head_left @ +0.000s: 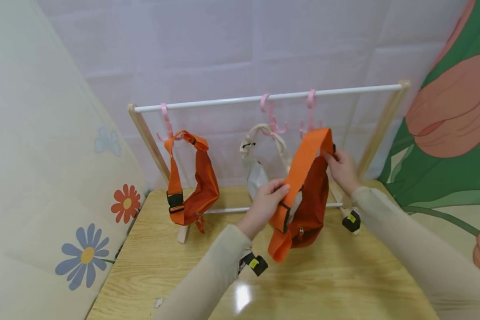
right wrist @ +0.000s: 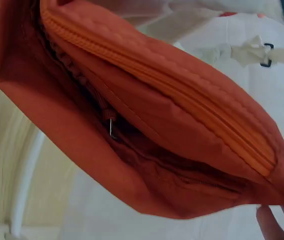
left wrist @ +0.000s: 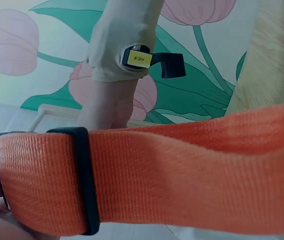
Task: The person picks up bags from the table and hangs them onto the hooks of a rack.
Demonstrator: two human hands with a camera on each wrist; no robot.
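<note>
Both hands hold up an orange-red waist bag (head_left: 314, 204) in front of the rack's right side. My left hand (head_left: 264, 204) pinches its bright orange strap (head_left: 302, 160) near a black slider. My right hand (head_left: 342, 171) grips the upper right end, where strap meets pouch. The strap loops over the top, close below the right pink hook (head_left: 311, 100). Filling the left wrist view is the webbing (left wrist: 182, 175), with left fingers (left wrist: 4, 222) at the lower left corner. In the right wrist view the pouch (right wrist: 147, 100) gapes along one zipper, right fingertips (right wrist: 269, 222) at its corner.
A white rail (head_left: 224, 102) on wooden posts carries pink hooks. Another orange waist bag (head_left: 202, 186) hangs from the left hook, and a white bag (head_left: 256, 171) from the middle one. The rack stands on a wooden table (head_left: 144, 258) against a pale cloth backdrop.
</note>
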